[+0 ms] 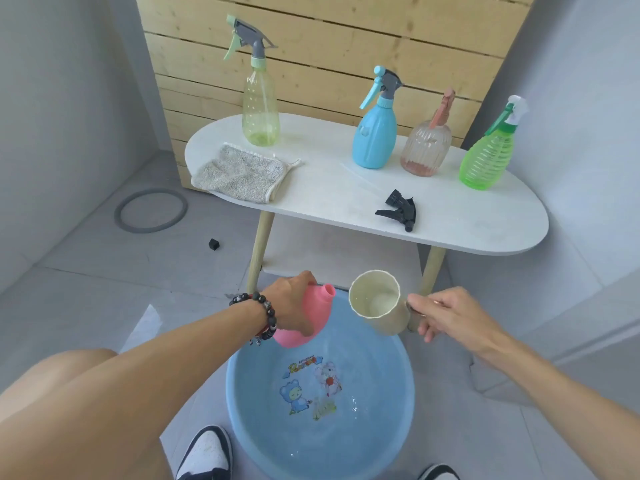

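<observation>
My left hand [289, 303] grips a pink bottle [311, 318] without its sprayer, tilted with its open neck toward the right, above the far rim of a blue basin [239, 403]. My right hand [450, 318] holds a cream cup [379, 304] by its handle, tipped so its mouth faces me, just right of the bottle's neck. A little water shows in the cup. The basin stands on the floor and holds shallow water over a cartoon print.
A white oval table [467, 220] stands beyond the basin with a black sprayer head [400, 211], a grey cloth [239, 173] and several spray bottles, yellow-green [260, 109], blue [375, 133], clear pink [427, 147] and green [486, 157]. A grey ring [150, 211] lies on the floor.
</observation>
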Action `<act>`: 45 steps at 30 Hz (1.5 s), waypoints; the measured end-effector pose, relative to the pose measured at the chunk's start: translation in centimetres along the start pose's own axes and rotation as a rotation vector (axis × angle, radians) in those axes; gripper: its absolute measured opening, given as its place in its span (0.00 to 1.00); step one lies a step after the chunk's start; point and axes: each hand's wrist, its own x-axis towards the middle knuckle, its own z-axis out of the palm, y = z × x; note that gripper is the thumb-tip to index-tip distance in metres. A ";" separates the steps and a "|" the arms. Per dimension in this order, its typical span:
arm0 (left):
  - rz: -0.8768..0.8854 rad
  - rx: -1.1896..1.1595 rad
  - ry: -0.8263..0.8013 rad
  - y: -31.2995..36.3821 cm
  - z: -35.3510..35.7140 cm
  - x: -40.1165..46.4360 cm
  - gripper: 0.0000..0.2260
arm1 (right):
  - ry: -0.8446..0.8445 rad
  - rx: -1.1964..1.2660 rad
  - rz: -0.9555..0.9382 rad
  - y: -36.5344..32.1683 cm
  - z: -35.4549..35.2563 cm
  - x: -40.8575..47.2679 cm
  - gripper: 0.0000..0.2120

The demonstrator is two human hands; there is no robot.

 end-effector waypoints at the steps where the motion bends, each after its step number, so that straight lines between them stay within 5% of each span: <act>1: 0.035 -0.017 -0.003 0.2 -0.1 -0.1 0.36 | 0.039 -0.006 -0.030 -0.6 -0.6 -0.1 0.26; 15: 0.185 -0.151 0.060 1.4 0.0 0.4 0.37 | 0.474 -0.198 -0.178 -3.9 0.5 -1.0 0.27; 45: 0.154 -0.072 -0.014 1.6 1.0 1.3 0.38 | 0.577 -0.429 -0.288 -5.1 1.1 -2.3 0.29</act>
